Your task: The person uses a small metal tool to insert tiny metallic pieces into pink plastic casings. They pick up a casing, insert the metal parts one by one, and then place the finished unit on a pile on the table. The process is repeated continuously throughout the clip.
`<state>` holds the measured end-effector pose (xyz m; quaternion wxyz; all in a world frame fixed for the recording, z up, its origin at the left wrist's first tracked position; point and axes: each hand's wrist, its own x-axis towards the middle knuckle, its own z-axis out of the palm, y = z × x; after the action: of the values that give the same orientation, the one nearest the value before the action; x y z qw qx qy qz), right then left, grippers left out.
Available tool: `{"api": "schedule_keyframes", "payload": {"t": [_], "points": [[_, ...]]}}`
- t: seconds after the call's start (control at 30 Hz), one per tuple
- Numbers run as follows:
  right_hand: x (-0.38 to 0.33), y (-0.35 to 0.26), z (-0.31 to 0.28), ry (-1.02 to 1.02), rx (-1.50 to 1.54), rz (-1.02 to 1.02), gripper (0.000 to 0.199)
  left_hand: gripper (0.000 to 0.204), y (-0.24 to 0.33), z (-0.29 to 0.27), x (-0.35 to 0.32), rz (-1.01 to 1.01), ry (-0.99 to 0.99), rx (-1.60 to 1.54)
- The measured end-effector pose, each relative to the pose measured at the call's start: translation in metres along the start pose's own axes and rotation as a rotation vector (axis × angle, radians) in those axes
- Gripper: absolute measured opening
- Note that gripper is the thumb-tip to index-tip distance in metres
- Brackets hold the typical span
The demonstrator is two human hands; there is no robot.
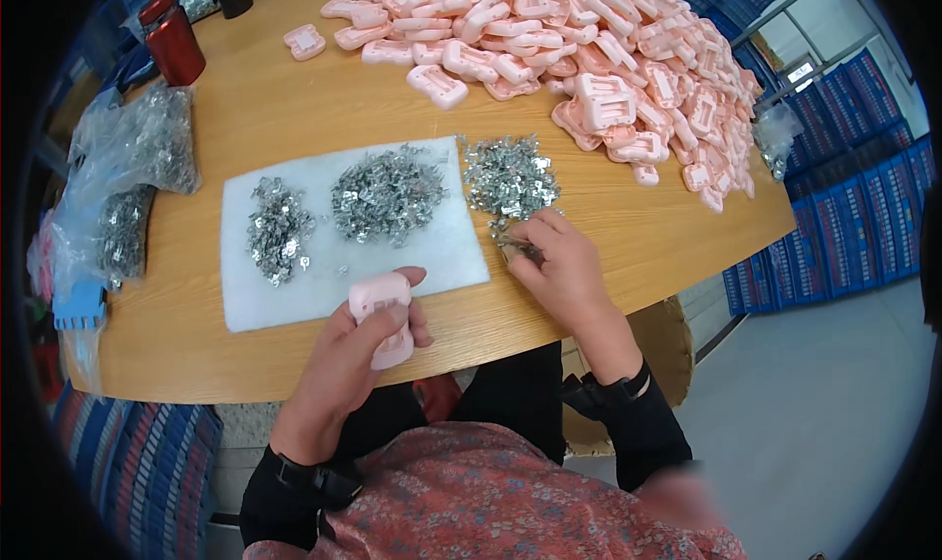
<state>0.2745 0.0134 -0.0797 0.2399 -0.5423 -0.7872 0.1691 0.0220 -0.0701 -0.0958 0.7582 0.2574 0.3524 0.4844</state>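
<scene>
My left hand is closed around a pale pink plastic housing, with the thumb lying across it. The housing is held above the near edge of a white padded sheet. My right hand is at the near end of a pile of small shiny metal pieces, which lies on the wood just right of the sheet. Its fingers are pinched on something thin and metallic, too small to make out. Two more piles of metal pieces lie on the sheet, a narrow left pile and a wider middle pile.
A large heap of pink housings covers the far right of the wooden table. Clear bags of metal parts lie on the left, near a red flask. Blue crates are stacked beyond the right edge.
</scene>
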Motion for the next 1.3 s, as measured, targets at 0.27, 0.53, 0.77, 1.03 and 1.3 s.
{"api": "schedule_keyframes", "payload": {"t": [0.27, 0.53, 0.77, 1.03, 1.3], "points": [[-0.007, -0.046, -0.012, -0.023, 0.101, -0.354, 0.022, 0.051, 0.003, 0.024, 0.022, 0.006, 0.019, -0.004], [-0.013, -0.053, -0.006, -0.026, 0.286, -0.206, 0.02, 0.05, -0.002, 0.021, 0.024, 0.09, 0.041, 0.09], [-0.031, -0.05, 0.016, -0.124, 0.85, 0.195, 0.014, 0.05, -0.001, 0.026, 0.023, 0.13, 0.039, 0.097], [-0.026, -0.053, 0.024, -0.191, 1.233, 0.471, 0.011, 0.05, -0.004, 0.031, 0.02, 0.07, 0.036, 0.17], [-0.005, -0.036, 0.012, -0.393, 1.116, 0.42, 0.007, 0.049, 0.008, 0.027, 0.02, 0.111, 0.029, 0.29]]}}
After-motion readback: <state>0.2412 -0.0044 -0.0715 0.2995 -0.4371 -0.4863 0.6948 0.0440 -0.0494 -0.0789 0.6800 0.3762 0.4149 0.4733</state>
